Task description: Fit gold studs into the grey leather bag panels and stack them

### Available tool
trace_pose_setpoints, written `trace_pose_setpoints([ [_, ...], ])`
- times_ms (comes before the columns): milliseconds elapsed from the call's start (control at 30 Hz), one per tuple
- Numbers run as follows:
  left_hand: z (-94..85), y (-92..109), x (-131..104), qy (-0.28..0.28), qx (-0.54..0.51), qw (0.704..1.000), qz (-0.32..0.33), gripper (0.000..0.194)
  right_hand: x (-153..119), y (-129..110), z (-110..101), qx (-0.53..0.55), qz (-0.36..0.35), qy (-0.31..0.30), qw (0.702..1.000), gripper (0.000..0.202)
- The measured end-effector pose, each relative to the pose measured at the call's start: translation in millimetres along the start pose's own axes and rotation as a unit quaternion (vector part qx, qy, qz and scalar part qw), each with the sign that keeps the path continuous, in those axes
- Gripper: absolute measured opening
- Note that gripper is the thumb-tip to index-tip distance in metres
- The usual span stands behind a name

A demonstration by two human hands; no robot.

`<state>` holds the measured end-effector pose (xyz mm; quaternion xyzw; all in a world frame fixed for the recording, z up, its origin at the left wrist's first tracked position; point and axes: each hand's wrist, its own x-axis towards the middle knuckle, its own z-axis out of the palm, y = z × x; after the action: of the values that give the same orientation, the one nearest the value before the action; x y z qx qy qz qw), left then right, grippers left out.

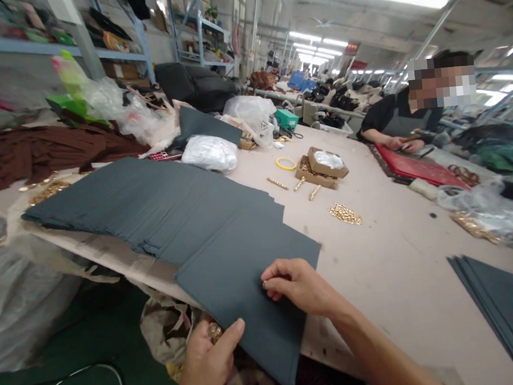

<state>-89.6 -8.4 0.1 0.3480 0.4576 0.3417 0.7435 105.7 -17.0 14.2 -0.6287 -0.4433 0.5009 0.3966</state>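
Observation:
A dark blue-grey leather-like panel (246, 277) lies at the table's front edge, its near corner jutting past the edge. My left hand (210, 355) grips the panel's near left edge, thumb on top and the other fingers mostly hidden. Gold-coloured metal pieces (215, 332) show between that thumb and forefinger. Over the panel's middle, my right hand (294, 285) is closed in a pinch on a tiny gold-coloured piece (265, 284), too small to name surely. More such panels (140, 202) lie fanned out in an overlapping row to the left.
A pile of gold fittings (345, 213) and small cardboard boxes (321, 167) sit mid-table, near a yellow tape roll (286, 163). Brown strips (41, 151) heap at left. More dark panels (509, 314) lie at right. A co-worker (405, 113) works across the table by a red panel (420, 169).

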Motion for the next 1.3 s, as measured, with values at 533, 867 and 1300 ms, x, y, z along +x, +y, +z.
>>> trace_pose_setpoints([
  [533,7.9,10.5,14.2,0.035,0.103,0.994,-0.020,0.029,19.4,3.5,4.4,0.039,0.047,-0.048,0.997,0.013],
  [867,5.0,7.9,17.1,0.057,0.089,0.994,-0.010,0.026,20.3,2.4,2.9,0.068,0.041,-0.052,0.995,0.015],
  [1300,8.4,-1.7,25.8,0.006,-0.113,0.985,-0.128,0.049,16.3,2.3,-5.0,0.133,0.035,-0.075,0.988,0.030],
])
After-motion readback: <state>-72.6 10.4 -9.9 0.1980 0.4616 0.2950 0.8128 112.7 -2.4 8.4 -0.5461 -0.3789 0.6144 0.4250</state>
